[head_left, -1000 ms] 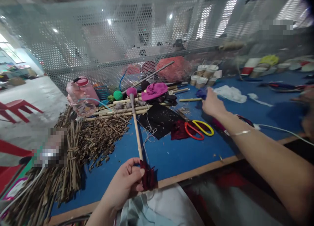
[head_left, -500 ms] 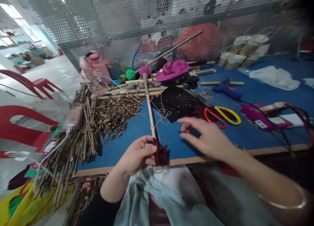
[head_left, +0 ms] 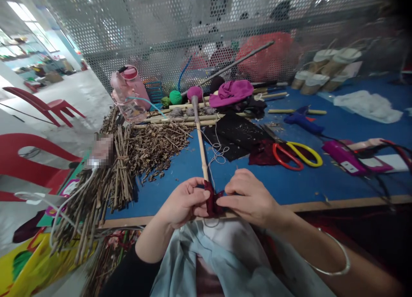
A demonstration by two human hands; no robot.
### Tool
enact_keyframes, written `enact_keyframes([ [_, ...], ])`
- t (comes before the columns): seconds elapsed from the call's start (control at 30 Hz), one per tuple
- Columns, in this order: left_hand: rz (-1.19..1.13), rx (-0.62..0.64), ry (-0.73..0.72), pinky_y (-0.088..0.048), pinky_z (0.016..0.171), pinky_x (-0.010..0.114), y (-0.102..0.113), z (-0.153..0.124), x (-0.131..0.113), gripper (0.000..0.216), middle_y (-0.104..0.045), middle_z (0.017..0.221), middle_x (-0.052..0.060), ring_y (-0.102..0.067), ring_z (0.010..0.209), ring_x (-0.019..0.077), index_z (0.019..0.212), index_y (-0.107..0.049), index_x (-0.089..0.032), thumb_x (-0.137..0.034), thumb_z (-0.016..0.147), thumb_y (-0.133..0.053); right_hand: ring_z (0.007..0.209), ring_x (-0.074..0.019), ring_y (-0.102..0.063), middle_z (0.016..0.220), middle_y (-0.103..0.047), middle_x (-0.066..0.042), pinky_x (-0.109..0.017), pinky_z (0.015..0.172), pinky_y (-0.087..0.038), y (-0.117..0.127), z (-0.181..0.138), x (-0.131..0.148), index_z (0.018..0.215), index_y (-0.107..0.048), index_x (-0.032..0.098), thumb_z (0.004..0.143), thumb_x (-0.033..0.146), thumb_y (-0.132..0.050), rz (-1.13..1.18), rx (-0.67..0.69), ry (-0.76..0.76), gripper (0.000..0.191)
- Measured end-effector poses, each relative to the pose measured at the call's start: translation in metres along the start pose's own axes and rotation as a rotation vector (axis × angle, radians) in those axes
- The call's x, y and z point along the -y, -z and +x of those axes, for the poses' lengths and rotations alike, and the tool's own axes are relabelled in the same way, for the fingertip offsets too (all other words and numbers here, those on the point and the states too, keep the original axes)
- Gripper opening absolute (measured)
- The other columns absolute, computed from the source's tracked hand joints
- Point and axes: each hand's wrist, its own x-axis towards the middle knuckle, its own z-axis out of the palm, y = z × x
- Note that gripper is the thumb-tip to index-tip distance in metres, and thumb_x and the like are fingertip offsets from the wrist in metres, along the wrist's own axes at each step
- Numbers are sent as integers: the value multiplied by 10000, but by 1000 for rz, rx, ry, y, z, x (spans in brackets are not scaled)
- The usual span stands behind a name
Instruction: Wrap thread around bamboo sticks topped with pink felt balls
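Note:
My left hand is closed around a dark red cloth strip at the near end of a bamboo stick. The stick points away from me, its far part wrapped in grey, beside a magenta yarn ball. My right hand, wearing a silver bangle, has thumb and fingers pinched at the strip's right side; its fingertips partly hide the cloth there. White string lies in loops right of the stick. Scissors with red and yellow handles rest beyond my right hand, by more dark red cloth.
Bundled twigs and dry plant bits cover the table's left side. A pink jug stands behind them, before a perforated metal screen. To the right are a blue glue gun, a purple device and white stuffing.
My right hand has moved left and toward me, from above the table to the dark red strip, and closed on its edge. My left hand keeps its hold. The view has shifted slightly.

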Motion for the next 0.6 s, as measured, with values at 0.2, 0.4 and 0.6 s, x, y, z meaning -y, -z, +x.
enact_keyframes([
  [0.2,-23,-12,-8,-496,459,204,0,1,1,348,-594,562,-14,-561,450,86,913,-506,-136,-208,649,-721,636,-125,-449,634,-548,-7,-316,656,-334,-9,4,6,776,-645,211,792,112,-525,-21,-85,-34,156],
  [0.4,-18,-20,-12,-501,483,205,-1,3,5,412,-611,593,-9,-585,468,97,961,-505,-144,-234,634,-738,750,-145,-486,820,-555,-8,-306,713,-386,-11,8,14,1234,-453,282,779,191,-573,247,-7,-402,480],
  [0.6,-21,-83,64,-507,496,206,-8,1,1,336,-628,644,18,-610,496,106,942,-523,-148,-307,693,-683,680,-102,-444,877,-463,3,-258,651,-420,-12,17,16,1399,-79,278,672,141,-611,591,76,-915,912],
])
